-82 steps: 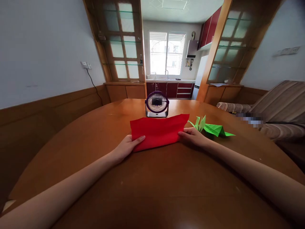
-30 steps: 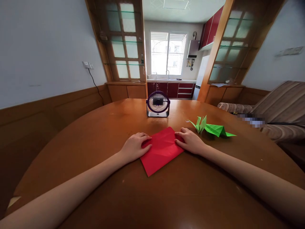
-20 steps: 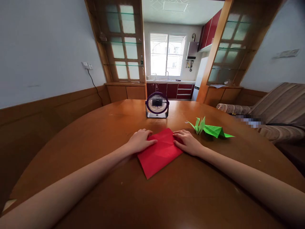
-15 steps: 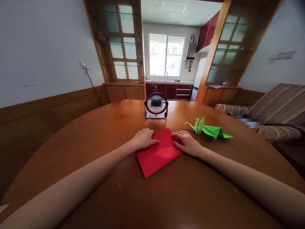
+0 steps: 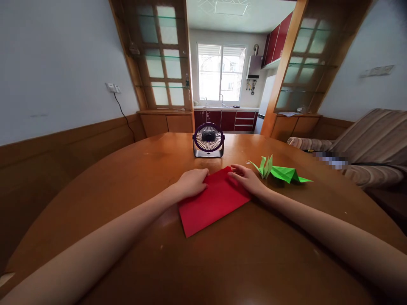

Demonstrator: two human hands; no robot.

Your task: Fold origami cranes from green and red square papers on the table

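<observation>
Flatly, both hands [image 5: 219,182] (palms down) press red paper [image 5: 213,202].

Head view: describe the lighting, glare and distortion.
Head view: daylight from the far window, blown out white; soft sheen on the table behind the red paper; wide-angle lens bends the table edge and stretches both forearms; a blurred patch masks something on the sofa.

A folded paper sheet [image 5: 213,201] lies flat on the worktop [image 5: 127,178], near its middle. The left hand [image 5: 191,182] rests on the sheet's far left edge, the right hand [image 5: 246,179] on its far right corner. Behind the sheet, toward the far edge of the worktop, stands a small desk fan [image 5: 208,140]. Just right of the right hand lie folded paper figures [image 5: 280,171]. A sofa [image 5: 365,148] sits beyond the worktop on the right.
</observation>
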